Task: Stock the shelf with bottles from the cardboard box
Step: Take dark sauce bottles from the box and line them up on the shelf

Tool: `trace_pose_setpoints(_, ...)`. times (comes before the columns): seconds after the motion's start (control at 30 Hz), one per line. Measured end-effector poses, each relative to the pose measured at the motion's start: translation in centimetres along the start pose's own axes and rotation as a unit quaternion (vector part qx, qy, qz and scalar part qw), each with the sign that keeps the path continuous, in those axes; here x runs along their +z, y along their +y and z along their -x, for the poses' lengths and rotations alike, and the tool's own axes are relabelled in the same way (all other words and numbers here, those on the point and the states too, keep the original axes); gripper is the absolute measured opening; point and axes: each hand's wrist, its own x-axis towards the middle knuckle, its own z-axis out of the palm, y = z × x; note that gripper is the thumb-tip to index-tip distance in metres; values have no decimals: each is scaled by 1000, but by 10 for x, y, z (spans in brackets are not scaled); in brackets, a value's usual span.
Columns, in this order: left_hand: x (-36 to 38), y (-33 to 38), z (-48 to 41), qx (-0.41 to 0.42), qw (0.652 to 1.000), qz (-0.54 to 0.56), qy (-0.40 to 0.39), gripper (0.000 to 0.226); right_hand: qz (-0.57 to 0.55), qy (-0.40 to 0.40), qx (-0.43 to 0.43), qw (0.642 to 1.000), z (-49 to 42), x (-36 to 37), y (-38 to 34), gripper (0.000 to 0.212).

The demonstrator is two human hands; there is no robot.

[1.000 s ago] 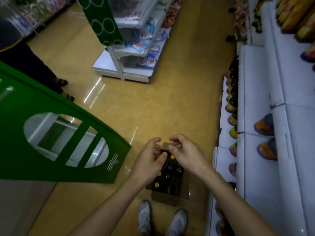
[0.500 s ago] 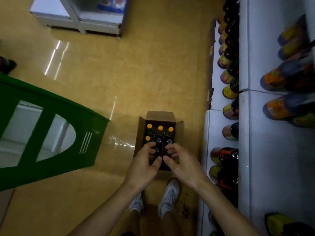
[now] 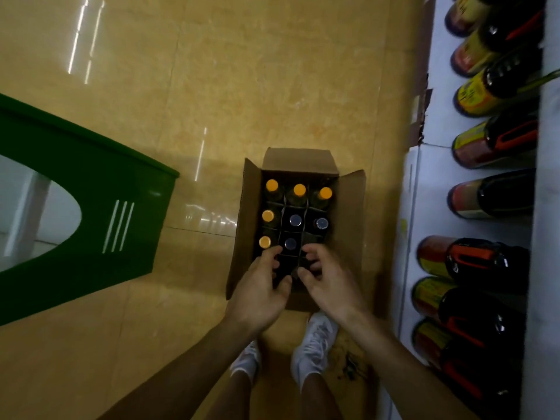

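Green panel (image 3: 91,207) filled the left edge, its corner stopping well short of the box (image 3: 348,213); open tan floor (image 3: 212,86) between them and beyond the box's far flap. Box sat on the floor, flaps folded out, just ahead of two white shoes (image 3: 315,344). Inside, bottles upright in a divider grid: orange caps (image 3: 299,189) across the far row and down the left column, dark caps (image 3: 295,220) in the middle and right cells. Near row hidden under the hands.

Left hand (image 3: 257,292) was over the near-left cells, fingers curled down into the box, fingertip just beside the nearest orange cap. Right hand (image 3: 330,283) was over the near-right cells, fingers likewise curled in, thumbs of both nearly meeting at the box's middle. Couldn't tell whether either hand had closed on a bottle; grip points hidden by knuckles and shadow.

Right of the box, a narrow strip of floor, then the white shelf (image 3: 430,207) edge running top to bottom. Shelved bottles (image 3: 491,195) stood in a line along it, dark bodies, red and yellow labels. A gap in that line showed bare shelf about level with the hands. Upper shelf lip (image 3: 548,207) closed off the far right edge.
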Motion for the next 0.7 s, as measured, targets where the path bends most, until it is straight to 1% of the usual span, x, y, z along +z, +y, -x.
trace_pose_setpoints(0.2,25,-46,-51,0,1000,-28,2,63,18,-10,4,1000,-53,39,45,52)
trace_pose_setpoints(0.37,34,-70,-77,10,998,-48,28,64,20,12,25,999,-94,68,70,65)
trace_pose_setpoints(0.53,38,-85,-86,22,998,-42,39,62,27,-7,44,999,-118,92,87,60)
trace_pose_setpoints(0.7,40,-91,-86,45,998,-31,37,63,40,6,51,998,-135,100,91,50)
